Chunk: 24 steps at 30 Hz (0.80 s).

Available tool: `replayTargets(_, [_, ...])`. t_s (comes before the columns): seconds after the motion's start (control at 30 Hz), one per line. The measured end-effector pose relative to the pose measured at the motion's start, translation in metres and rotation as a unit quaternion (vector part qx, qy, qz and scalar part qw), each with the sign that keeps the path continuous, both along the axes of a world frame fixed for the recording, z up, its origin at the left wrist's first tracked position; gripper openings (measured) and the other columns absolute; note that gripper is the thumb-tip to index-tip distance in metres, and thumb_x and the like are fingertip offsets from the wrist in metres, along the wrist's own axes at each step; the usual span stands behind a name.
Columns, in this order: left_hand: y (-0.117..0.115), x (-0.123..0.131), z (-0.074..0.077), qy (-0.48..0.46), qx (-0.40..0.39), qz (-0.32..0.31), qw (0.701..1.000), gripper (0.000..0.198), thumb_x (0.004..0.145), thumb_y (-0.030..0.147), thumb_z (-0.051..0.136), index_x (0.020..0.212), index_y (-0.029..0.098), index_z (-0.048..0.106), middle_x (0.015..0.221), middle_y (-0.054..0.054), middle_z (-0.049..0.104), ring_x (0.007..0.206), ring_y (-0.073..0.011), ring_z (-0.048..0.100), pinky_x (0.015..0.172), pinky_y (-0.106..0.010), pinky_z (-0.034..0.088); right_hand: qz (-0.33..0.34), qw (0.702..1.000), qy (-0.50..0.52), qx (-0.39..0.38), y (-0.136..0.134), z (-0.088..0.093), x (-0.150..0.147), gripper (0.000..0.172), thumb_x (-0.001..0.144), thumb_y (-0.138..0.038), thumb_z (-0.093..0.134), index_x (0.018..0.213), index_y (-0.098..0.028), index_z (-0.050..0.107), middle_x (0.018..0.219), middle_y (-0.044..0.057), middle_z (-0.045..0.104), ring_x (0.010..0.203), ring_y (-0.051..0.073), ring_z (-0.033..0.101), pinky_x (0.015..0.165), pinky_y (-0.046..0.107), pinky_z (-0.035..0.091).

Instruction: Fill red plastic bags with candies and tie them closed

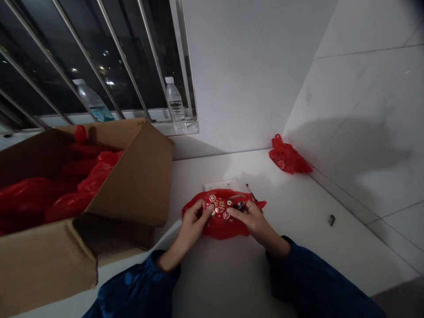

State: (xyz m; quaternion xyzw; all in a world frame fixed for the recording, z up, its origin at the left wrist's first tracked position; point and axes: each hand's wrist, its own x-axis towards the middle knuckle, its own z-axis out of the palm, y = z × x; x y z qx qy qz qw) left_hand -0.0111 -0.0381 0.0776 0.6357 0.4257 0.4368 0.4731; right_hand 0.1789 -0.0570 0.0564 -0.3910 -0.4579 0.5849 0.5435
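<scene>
A red plastic bag [221, 225] printed with white flowers and gold characters is stretched between my two hands above the white tabletop. My left hand [192, 223] pinches its left part, thumb on top and fingers curled beneath. On the right side, my right hand [254, 221] grips the bag the same way, its thumb pointing inward. A small dark patch shows on the bag by the right fingers; what it is I cannot make out. Partly covered by the bag, a white printed card or sheet [221, 185] lies behind it, beside a thin dark stick-like item [251, 191].
At left stands an open cardboard box [132, 176] holding several red bags [99, 172]. Two plastic bottles, one clear [175, 106] and one blue-labelled [94, 104], stand by the barred window. A bunched red bag [288, 157] and a small dark scrap [331, 220] lie at right.
</scene>
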Motion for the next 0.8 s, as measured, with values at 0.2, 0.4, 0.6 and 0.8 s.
replayTargets(0.2, [-0.004,0.003,-0.001,-0.028,-0.011,0.016,0.999,0.039,0.087,0.054,0.059,0.076,0.018,0.052,0.064,0.004,0.051,0.055,-0.0096,0.042,0.052,-0.021,0.036,-0.011,0.999,0.040,-0.012,-0.003,-0.005,-0.011,0.026,0.072,-0.036,0.082,0.085,-0.021,0.064,0.077,-0.001,0.066,0.070,0.015,0.065,0.071,0.032,0.056])
replayTargets(0.4, [0.001,-0.002,0.001,-0.006,-0.008,0.014,1.000,0.045,0.086,0.059,0.058,0.071,0.018,0.048,0.059,0.005,0.047,0.054,-0.0094,0.039,0.052,-0.021,0.032,0.001,1.000,0.015,-0.006,-0.003,0.005,-0.001,0.027,0.073,-0.038,0.080,0.086,-0.021,0.063,0.066,-0.003,0.066,0.063,0.015,0.064,0.070,0.033,0.053])
replayTargets(0.6, [0.005,-0.004,-0.003,-0.012,-0.006,0.004,1.000,0.046,0.086,0.058,0.058,0.067,0.018,0.045,0.058,0.005,0.046,0.053,-0.0091,0.038,0.051,-0.021,0.031,0.021,1.000,0.012,0.004,-0.002,0.006,0.006,0.026,0.075,-0.035,0.080,0.090,-0.021,0.064,0.068,-0.003,0.068,0.064,0.013,0.063,0.069,0.029,0.050])
replayTargets(0.8, [0.001,-0.003,-0.009,0.013,0.033,-0.007,0.999,0.040,0.090,0.051,0.056,0.070,0.018,0.048,0.063,0.003,0.048,0.058,-0.0108,0.042,0.056,-0.022,0.035,-0.017,1.000,0.025,0.002,0.000,0.005,0.001,0.025,0.078,-0.042,0.077,0.091,-0.022,0.068,0.078,-0.001,0.068,0.072,0.016,0.064,0.072,0.031,0.052])
